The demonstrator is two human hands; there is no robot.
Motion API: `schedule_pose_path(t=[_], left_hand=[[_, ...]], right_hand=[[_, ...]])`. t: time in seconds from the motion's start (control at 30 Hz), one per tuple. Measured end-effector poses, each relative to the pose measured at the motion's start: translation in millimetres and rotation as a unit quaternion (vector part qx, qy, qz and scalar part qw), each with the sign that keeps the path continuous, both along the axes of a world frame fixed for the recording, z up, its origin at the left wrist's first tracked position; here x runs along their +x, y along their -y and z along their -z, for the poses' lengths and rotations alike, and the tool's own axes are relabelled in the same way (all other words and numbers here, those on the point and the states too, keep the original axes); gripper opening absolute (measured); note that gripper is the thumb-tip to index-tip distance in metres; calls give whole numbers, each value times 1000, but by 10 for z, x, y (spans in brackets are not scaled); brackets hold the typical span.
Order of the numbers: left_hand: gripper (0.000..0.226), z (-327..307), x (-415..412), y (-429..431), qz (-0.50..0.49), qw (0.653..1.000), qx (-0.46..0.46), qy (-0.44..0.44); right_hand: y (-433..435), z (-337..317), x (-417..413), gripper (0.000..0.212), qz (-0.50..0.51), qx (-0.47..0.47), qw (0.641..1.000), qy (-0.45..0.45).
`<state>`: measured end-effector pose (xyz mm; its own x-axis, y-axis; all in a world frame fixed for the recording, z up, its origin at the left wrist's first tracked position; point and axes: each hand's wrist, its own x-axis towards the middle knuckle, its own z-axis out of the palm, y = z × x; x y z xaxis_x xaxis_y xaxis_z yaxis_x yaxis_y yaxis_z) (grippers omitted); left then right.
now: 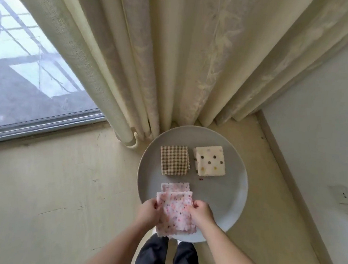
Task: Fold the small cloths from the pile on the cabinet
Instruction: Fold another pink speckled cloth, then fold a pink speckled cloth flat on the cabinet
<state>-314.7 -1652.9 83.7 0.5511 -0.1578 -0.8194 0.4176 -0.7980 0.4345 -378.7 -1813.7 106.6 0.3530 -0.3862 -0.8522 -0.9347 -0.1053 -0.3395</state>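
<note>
A person folds a pink flowered cloth [175, 213] over the near edge of a round grey plate [231, 190], the left hand [149, 212] pinching its left side and the right hand [201, 214] pinching its right side, fingers of both curled onto the fabric. The cloth hangs slack between them, its lower hem drooping past the plate's near rim, while a further pink layer lies flat just beyond it toward the plate's middle (whether that is a turned-over part of the same cloth or a second one cannot be told). On the far half of the plate two finished squares sit side by side and apart: a checked cloth [174, 160] to the left and a spotted cloth [210, 163] to the right, both neatly stacked in layers. The fold appears to be midway. The next move likely calls for bringing the edges together evenly, flattening the thin, limp fabric and setting it down on the bare near part of the plate. A cream curtain [174, 59] and a window [28, 68] stand behind.
</note>
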Motion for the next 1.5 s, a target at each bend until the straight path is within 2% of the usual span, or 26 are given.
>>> schedule_pose_path(t=[0.13, 0.33, 0.6, 0.77, 0.83, 0.9, 0.93, 1.0, 1.07, 1.1, 1.2, 1.27, 1.37, 1.5], left_hand=[[27, 540, -128, 110, 4, 999, 41, 19], [23, 1090, -45, 326, -50, 997, 32, 42], [26, 1553, 68, 368, -68, 995, 55, 55], [11, 1556, 3, 412, -100, 982, 84, 135], [13, 1505, -20, 359, -36, 970, 102, 218], [23, 1482, -50, 278, 140, 933, 77, 322], [28, 1481, -69, 242, 218, 908, 70, 352], [43, 1491, -94, 221, 307, 879, 60, 359], [73, 1558, -95, 198, 379, 870, 72, 307], [83, 1609, -123, 185, 396, 866, 82, 294], [97, 1686, -152, 174, 397, 868, 97, 281], [98, 1619, -161, 221, 394, 871, 104, 273], [85, 1427, -159, 211, 357, 885, 113, 275], [74, 767, -109, 117, 301, 904, 91, 291]], right_hand=[[95, 601, -2, 28, -22, 2, 1000, -23], [253, 1266, 67, 26, -51, -19, 998, -10], [251, 1797, 251, 34, -60, -41, 997, 25], [179, 1870, 245, 26, -52, -97, 992, 60], [172, 1746, 176, 25, -133, -203, 963, 117], [182, 1648, 72, 40, -293, -293, 894, 173], [190, 1592, 53, 51, -353, -296, 869, 181], [210, 1644, -4, 78, -445, -271, 835, 175], [233, 1731, 7, 104, -518, -234, 812, 135], [230, 1817, 2, 109, -542, -234, 797, 129], [201, 1881, 35, 108, -536, -240, 801, 117], [196, 1838, 21, 102, -548, -225, 800, 95], [239, 1561, 38, 88, -557, -187, 806, 65], [234, 858, 114, 78, -534, -163, 823, 104]])
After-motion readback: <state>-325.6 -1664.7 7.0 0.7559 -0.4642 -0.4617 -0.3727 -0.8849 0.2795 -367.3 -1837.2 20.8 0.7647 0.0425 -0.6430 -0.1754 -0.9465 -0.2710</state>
